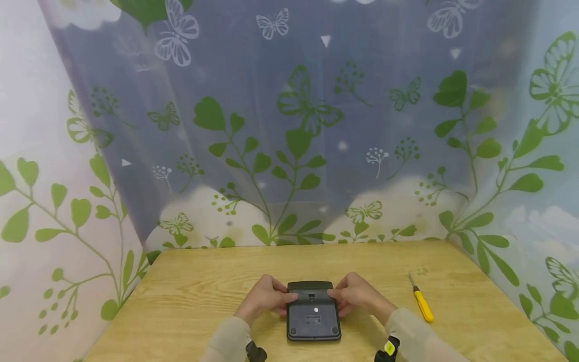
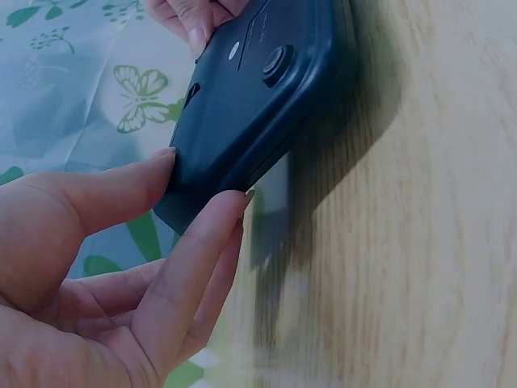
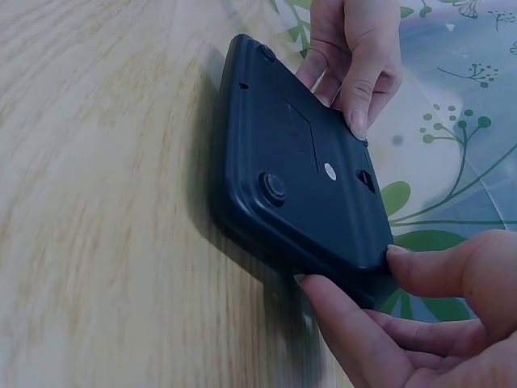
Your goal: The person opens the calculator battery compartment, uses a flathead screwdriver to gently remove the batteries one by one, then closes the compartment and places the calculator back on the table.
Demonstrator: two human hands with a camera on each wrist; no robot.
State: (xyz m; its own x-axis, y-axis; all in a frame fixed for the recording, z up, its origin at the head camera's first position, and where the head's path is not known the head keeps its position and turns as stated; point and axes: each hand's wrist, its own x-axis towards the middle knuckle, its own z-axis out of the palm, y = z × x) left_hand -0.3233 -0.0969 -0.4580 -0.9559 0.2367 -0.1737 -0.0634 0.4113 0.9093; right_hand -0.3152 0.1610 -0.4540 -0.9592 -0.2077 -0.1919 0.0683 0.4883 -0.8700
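Note:
A black calculator (image 1: pixel 313 324) lies underside up, with round rubber feet, a small latch slot and a label on its back. My left hand (image 1: pixel 268 295) pinches its left edge near the far end, thumb on the back and fingers at the side. On the opposite edge, my right hand (image 1: pixel 357 295) holds it the same way. Both wrist views show the calculator (image 2: pixel 250 89) tilted, with thumb and forefinger at its rim. Its face is hidden. To the right of my right hand lies a yellow-handled screwdriver (image 1: pixel 422 303), its shaft pointing away.
The wooden table (image 1: pixel 203 281) lies under the calculator. Behind it hangs a curtain (image 1: pixel 289 176) printed with leaves and butterflies, and similar printed sheets stand at the left and right sides.

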